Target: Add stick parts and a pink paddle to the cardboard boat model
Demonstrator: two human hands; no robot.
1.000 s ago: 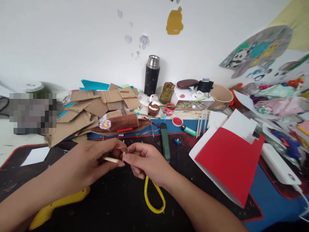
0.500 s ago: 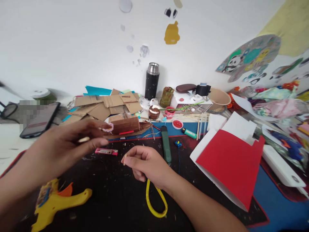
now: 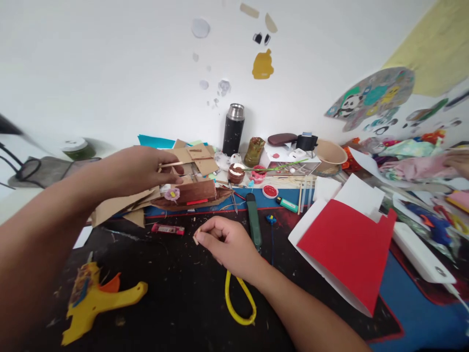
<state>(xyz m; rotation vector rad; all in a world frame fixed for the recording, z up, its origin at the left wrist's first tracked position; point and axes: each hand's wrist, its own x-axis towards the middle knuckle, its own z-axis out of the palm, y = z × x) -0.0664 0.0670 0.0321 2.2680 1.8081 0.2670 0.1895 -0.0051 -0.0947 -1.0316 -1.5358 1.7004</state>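
Note:
My left hand [image 3: 144, 168] is raised over the cardboard pieces [image 3: 200, 159], its fingers closed on a thin wooden stick [image 3: 171, 165]. Beneath it lies a brown boat-shaped model [image 3: 194, 194] with a small purple flower [image 3: 172, 194]. My right hand [image 3: 229, 244] pinches a short bit of wooden stick [image 3: 196, 237] between thumb and fingertips above the black mat [image 3: 176, 293]. A yellow loop handle [image 3: 240, 305] sticks out below that hand; the tool's other end is hidden. A yellow glue gun [image 3: 98, 300] lies at lower left.
A pink lighter [image 3: 167, 229], a green utility knife [image 3: 253, 222] and a folded red card [image 3: 346, 249] lie on the mat. Behind stand a black thermos [image 3: 233, 129] and small paint pots [image 3: 258, 174]. Another person's hand [image 3: 458, 159] shows at the right edge.
My left hand has moved up and forward to the cardboard, uncovering the model's flower. My right hand keeps its pinch with little movement. Another person's hand has appeared at right.

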